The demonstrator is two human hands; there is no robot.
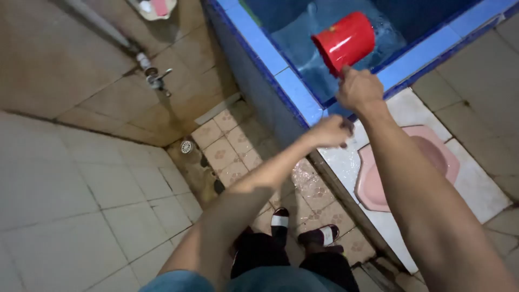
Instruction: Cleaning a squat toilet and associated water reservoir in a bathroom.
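My right hand [359, 88] grips the handle of a red plastic water dipper [345, 41], held tilted over the water in a blue-tiled tank [286, 81]. My left hand [331, 131] hovers below it near the tank's corner, fingers curled in with nothing visible in them. Both arms reach forward from the bottom of the view.
A pink squat toilet [373, 184] sits in a raised white-tiled platform at the right. A metal tap [155, 79] on a pipe sticks out of the tiled wall at left. A round floor drain [186, 146] lies below it. My feet in dark sandals [303, 230] stand on patterned floor tiles.
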